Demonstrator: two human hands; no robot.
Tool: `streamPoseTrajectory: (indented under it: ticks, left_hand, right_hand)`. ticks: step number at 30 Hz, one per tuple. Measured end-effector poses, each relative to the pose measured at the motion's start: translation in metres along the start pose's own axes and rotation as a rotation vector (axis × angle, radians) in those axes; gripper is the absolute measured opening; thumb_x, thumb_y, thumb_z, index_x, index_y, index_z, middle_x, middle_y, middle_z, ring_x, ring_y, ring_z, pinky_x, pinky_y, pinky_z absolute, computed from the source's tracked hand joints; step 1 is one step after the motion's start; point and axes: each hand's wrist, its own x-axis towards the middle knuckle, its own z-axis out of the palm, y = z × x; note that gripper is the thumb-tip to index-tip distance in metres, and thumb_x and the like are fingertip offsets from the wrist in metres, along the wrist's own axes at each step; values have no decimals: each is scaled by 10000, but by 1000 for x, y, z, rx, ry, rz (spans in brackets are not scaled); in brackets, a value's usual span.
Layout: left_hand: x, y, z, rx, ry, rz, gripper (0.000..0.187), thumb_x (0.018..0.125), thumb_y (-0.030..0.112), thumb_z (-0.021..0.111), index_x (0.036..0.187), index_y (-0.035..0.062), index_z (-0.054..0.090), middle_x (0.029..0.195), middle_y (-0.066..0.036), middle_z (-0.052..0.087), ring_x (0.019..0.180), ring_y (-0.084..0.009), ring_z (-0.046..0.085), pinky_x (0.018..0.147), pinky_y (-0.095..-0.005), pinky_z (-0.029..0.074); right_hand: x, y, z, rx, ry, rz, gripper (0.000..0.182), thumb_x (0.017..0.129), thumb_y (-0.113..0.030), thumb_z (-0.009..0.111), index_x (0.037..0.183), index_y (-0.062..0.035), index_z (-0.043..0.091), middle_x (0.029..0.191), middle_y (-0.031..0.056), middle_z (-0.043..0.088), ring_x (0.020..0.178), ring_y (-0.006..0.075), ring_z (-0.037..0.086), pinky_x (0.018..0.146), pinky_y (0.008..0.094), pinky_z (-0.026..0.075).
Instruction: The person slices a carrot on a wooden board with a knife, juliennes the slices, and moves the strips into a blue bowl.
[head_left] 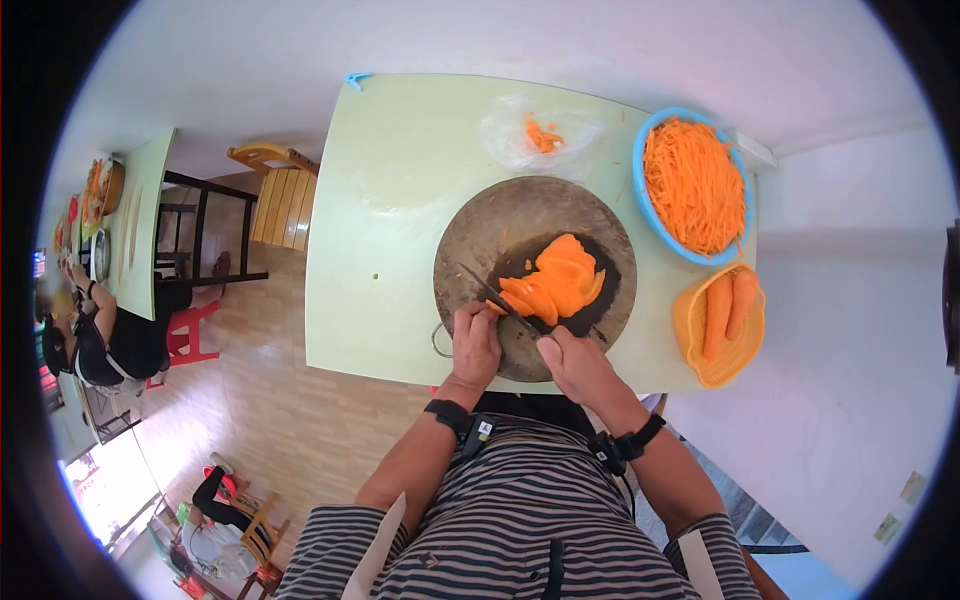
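Observation:
On the round wooden chopping board (465, 240) lies a fanned pile of orange carrot slices (562, 272). My right hand (575, 368) is closed around the handle of a dark-bladed knife (487, 288), whose blade slants up and left across the board, beside the slices. My left hand (475, 345) rests at the board's lower left with its fingers bent against the left end of the slices, next to the blade. Whether its fingertips grip a slice is hard to make out.
A blue basin (641, 190) of shredded carrot stands at the table's right, above a yellow basket (720, 372) with whole carrots. A plastic bag (500, 140) with carrot bits lies behind the board. Two other people sit at the left, near a wooden chair (283, 205).

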Motion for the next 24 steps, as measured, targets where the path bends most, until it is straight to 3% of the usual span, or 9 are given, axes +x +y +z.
streamPoseTrajectory:
  ticks: [6,8,15,24]
  left_hand:
    - [-1,-2,1,5,-7,-8,222,858,-106,659,1045,-19,576,1082,-201,574,978,-392,598,838,-434,517]
    - [-1,-1,1,17,-7,-3,229,858,-101,654,1058,-20,579,1092,-211,569,985,-403,594,840,-440,517]
    - [0,0,-2,20,-26,0,226,859,-94,646,1065,-22,591,1107,-216,570,987,-407,591,852,-440,511]
    - [1,-2,-3,0,-26,39,282,782,-120,650,1033,4,617,1087,-192,590,991,-381,594,851,-430,509]
  right_hand:
    - [-17,3,-9,-88,-20,-51,376,1044,-339,489,935,18,530,817,323,622,829,532,596,715,570,457]
    - [-20,2,-11,-155,-29,-44,412,1055,-397,466,973,0,543,792,281,654,792,501,628,710,573,484]
    - [-21,-2,-18,-168,-43,-59,416,1055,-394,469,968,7,540,791,283,654,800,500,633,712,567,492]
    - [0,-16,-4,-116,-27,-63,377,1047,-355,486,981,12,537,795,316,628,814,530,606,715,580,468]
